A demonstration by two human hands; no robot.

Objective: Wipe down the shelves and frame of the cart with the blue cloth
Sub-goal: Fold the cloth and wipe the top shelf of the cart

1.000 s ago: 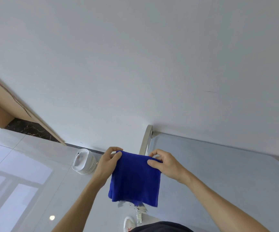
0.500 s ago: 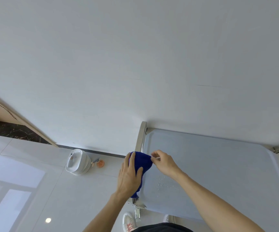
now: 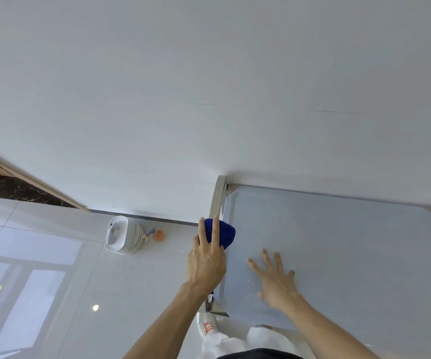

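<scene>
A: State the condition of the left hand's fingers [image 3: 215, 230].

B: They are extended, nearly straight, and lie over the bunched, deep-blue terry cloth [image 3: 226, 233]. The left hand [image 3: 205, 260] presses the cloth down at the left edge of the cart; whether the thumb curls under it cannot be determined.

A: And the right hand [image 3: 274, 279]?

B: Its fingers are spread wide and lie flat on the pale grey-blue top shelf [image 3: 338, 255] of the cart. It holds nothing. Small water droplets [image 3: 254, 279] sit on the shelf beside and under those fingers.

A: Describe the cloth's position.

B: It is gathered into a rounded wad at the shelf's left rim, just below the brushed metal frame post [image 3: 218, 195], which stands against the white wall [image 3: 209, 86].

A: Other items?

B: On the glossy white tiled floor [image 3: 40, 268], left of the cart, a stack of white dishes [image 3: 122, 235] and a small orange-capped bottle [image 3: 157, 234] stand near the wall.
</scene>
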